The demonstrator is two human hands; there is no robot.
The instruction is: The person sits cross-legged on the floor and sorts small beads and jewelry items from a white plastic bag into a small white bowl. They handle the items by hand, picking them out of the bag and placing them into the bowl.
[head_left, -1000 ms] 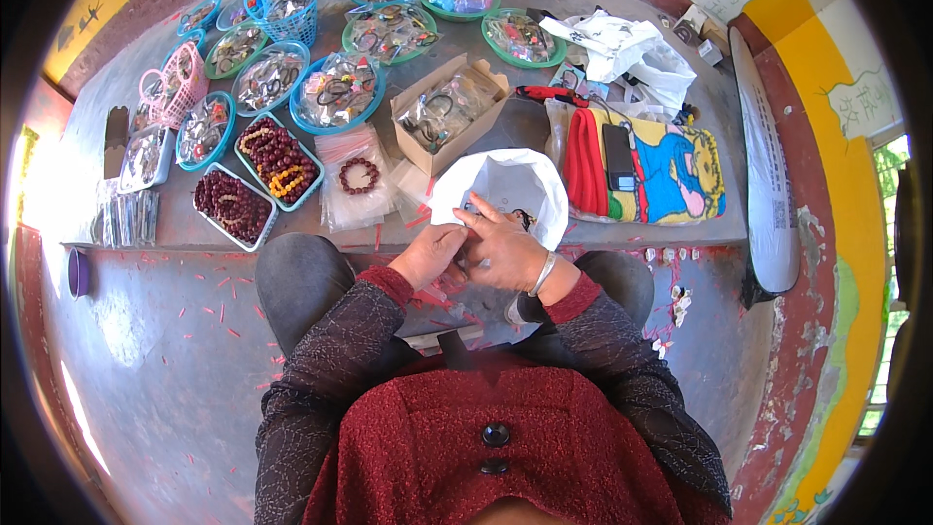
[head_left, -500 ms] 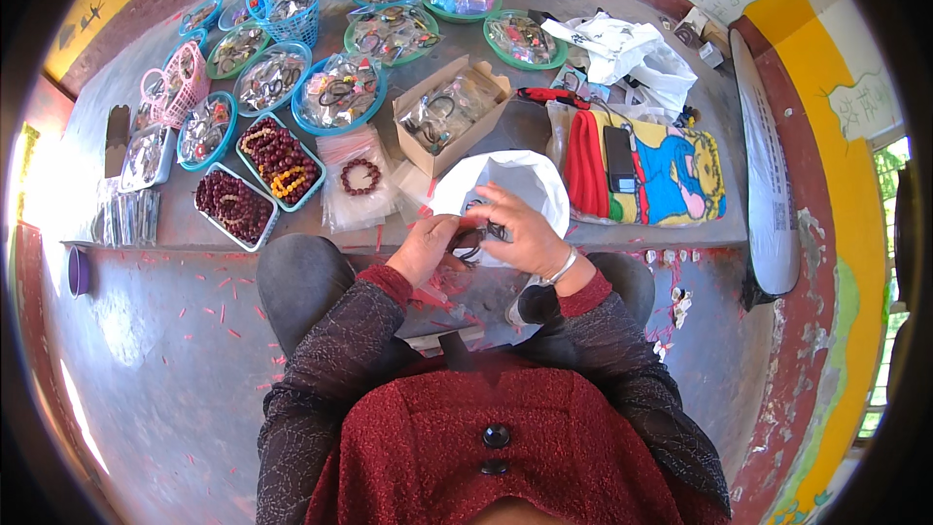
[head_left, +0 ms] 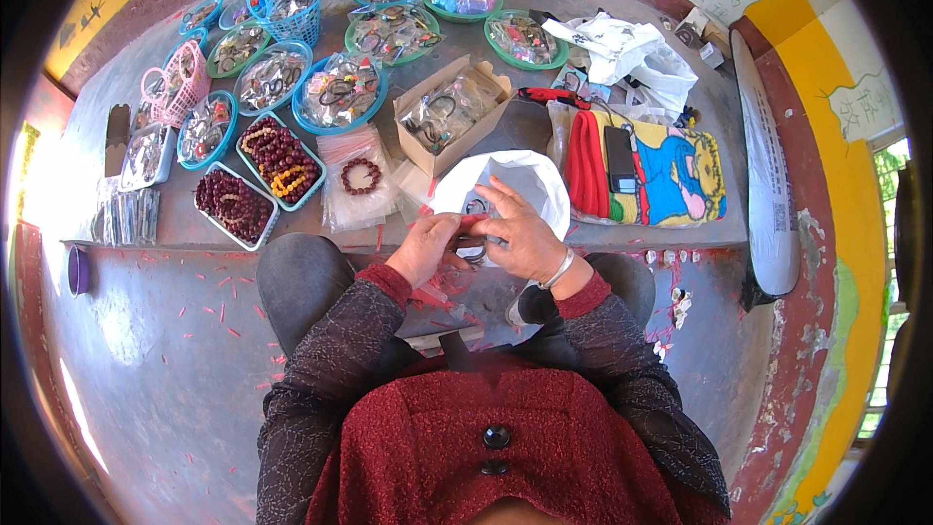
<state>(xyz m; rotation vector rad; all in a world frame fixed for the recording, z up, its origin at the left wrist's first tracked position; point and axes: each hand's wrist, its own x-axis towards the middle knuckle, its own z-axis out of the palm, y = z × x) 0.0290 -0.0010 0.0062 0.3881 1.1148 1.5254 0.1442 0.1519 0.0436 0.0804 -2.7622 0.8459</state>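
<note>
My left hand (head_left: 426,247) and my right hand (head_left: 521,241) meet at the fingertips over the near edge of an open white plastic bag (head_left: 550,185). Both pinch a dark corded loop (head_left: 473,255), mostly covered by my fingers, and a bit of red shows between the tips. I cannot make out whether that red is part of the loop. The right hand's upper fingers stretch out over the bag's mouth, and a silvery bangle circles that wrist. A few dark items inside the bag show only in part.
Beyond the bag stands an open cardboard box (head_left: 451,115) of bagged pieces. Left of it lie a beaded bracelet (head_left: 361,176) on clear bags and trays of dark red beads (head_left: 234,204). Round baskets (head_left: 339,94) fill the back. A phone (head_left: 620,160) rests on a colourful cloth (head_left: 680,180) at right.
My right fingers have closed in toward the left fingertips, and the dark loop that stood out between the hands is now mostly covered. A red bit now shows there.
</note>
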